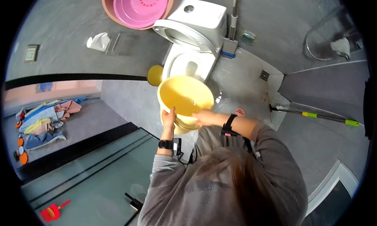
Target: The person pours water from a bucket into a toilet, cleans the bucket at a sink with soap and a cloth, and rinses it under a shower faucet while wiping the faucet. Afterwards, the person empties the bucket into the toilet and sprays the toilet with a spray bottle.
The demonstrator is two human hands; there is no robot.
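A yellow plastic basin (181, 91) is tilted in front of me, its inside facing up toward the camera. My left hand (169, 118) grips its near rim on the left, with the thumb on the rim. My right hand (205, 117) is closed on the near right side of the same rim; some of its fingers are hidden. More yellow plastic shows just under the basin, and I cannot tell whether it is a separate container. Right beyond the basin stands a white toilet (206, 14) with its lid raised.
A small yellow container (155, 75) is left of the toilet. Pink and orange basins (137, 10) are at the upper left. A squeegee-like pole (322, 117) leans at the right, near a floor drain (264, 75). A glass door (98, 179) is at the lower left. Wet patches mark the floor.
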